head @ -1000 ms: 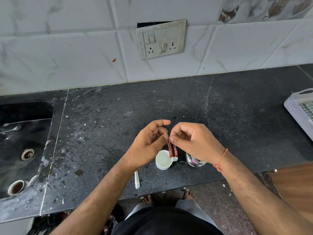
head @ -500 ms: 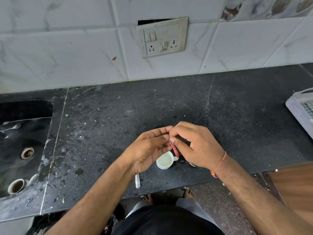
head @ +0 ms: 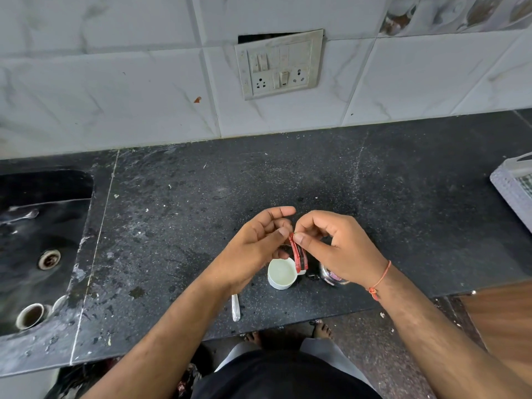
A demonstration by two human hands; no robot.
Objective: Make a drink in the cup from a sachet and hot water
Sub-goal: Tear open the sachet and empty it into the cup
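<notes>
A small red sachet [head: 298, 254] hangs edge-on above the counter, its top pinched between my left hand [head: 256, 246] and my right hand [head: 336, 246]. Both thumbs and forefingers meet at its upper edge. Directly below stands a small white cup [head: 280, 274] with a pale inside, upright on the black counter [head: 288, 174]. A steel vessel [head: 331, 277] sits just right of the cup, mostly hidden under my right wrist. A metal spoon [head: 235, 308] lies near the counter's front edge, left of the cup.
A black sink [head: 37, 240] with a drain and a small brown cup [head: 30, 315] lies at the left. A grey basket [head: 515, 188] sits at the right edge. A switch and socket plate [head: 277, 63] hangs on the tiled wall. My feet show below the counter.
My hands have lifted slightly from over the cup, and the sachet now hangs upright between them; the steel vessel shows again beside the cup.
</notes>
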